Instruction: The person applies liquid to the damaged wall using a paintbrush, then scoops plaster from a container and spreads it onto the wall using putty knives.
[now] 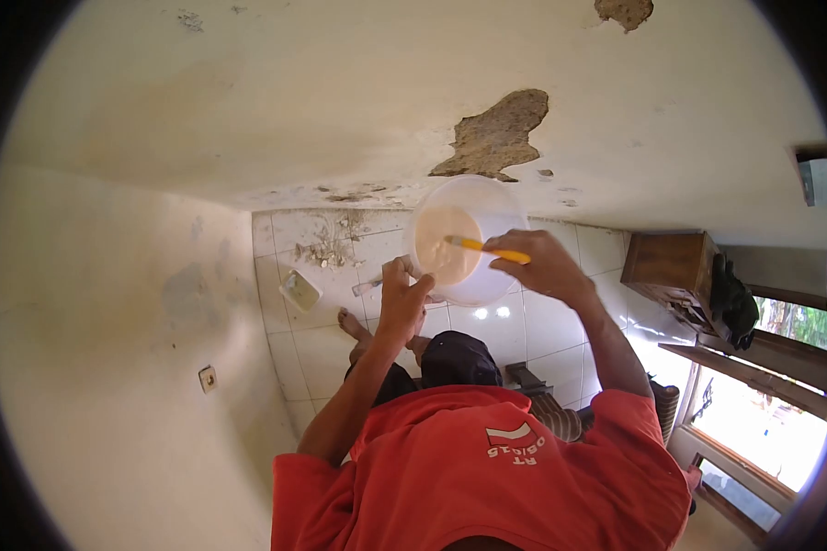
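A translucent white plastic bucket [501, 207] is tilted toward me, with a pale cream liquid [446, 262] inside. My left hand [404, 298] grips the bucket's rim on its near left side. My right hand [547, 266] is closed around the yellow handle of what looks like a paintbrush [473, 244]. The brush's far end dips into the liquid, so its bristles are hidden. Just beyond the bucket, the cream wall has a large patch of broken plaster [501, 138].
On the tiled floor [556, 321] lie plaster crumbs [326, 250], a white rectangular tub [300, 290] and a flat-bladed tool [366, 287], partly hidden. A wooden cabinet [666, 275] stands at the right, near a bright doorway [753, 427]. The left wall carries a socket [208, 378].
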`<state>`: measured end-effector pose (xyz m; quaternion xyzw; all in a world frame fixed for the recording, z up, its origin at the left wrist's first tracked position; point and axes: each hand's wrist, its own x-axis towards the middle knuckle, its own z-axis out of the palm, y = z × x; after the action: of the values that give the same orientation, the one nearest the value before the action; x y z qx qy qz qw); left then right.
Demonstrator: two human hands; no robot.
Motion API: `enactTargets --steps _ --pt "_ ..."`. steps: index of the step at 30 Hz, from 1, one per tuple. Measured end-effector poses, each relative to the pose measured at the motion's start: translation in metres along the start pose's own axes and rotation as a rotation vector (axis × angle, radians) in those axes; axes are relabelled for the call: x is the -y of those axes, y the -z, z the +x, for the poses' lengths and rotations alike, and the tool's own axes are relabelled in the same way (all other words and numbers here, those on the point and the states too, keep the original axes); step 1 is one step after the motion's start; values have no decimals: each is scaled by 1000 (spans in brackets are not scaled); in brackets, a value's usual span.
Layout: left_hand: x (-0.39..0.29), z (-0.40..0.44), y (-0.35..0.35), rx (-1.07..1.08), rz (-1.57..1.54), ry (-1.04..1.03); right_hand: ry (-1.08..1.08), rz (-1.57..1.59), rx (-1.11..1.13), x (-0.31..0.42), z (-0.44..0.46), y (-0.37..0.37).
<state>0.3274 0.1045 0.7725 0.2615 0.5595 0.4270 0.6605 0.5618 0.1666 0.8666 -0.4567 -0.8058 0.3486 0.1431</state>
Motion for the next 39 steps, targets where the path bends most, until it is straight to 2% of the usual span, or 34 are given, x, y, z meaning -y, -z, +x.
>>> enactTargets --steps 2,6,10,15,18,20,21,24,26,28,31,33,35,37,39 --pt "-3 4 1 -13 -19 43 -15 47 -91 13 4 28" --pt "20 15 18 -18 38 41 12 -62 -251 8 41 66" --pt "29 9 29 -56 -36 37 -29 -221 -294 -14 81 73" --pt "20 3 36 -59 -59 55 107 -217 -380 -18 75 66" --pt "24 7 36 -55 -32 74 20 -193 -361 2 52 68" --pt "28 9 32 -54 -77 64 -111 -57 -296 17 34 69" --pt "31 11 31 -52 -77 65 68 -56 -296 13 28 61" --pt "36 11 25 -16 -53 124 -74 134 -19 5 13 24" --pt "32 7 17 -28 -84 80 -14 67 102 -31 10 -23" --pt "32 6 15 -4 -90 95 -136 -70 263 -47 11 -60" --pt "25 0 10 28 -108 113 -114 -129 285 -67 4 -101" --pt "25 -1 8 41 -123 113 -125 -151 316 -61 4 -101" --pt "29 4 5 -3 28 71 -121 -122 281 -56 -3 -89" --pt "20 6 1 9 -20 94 -114 -95 249 -44 -8 -68" --pt "17 9 -5 21 -71 119 -128 -59 113 -25 -15 -40"
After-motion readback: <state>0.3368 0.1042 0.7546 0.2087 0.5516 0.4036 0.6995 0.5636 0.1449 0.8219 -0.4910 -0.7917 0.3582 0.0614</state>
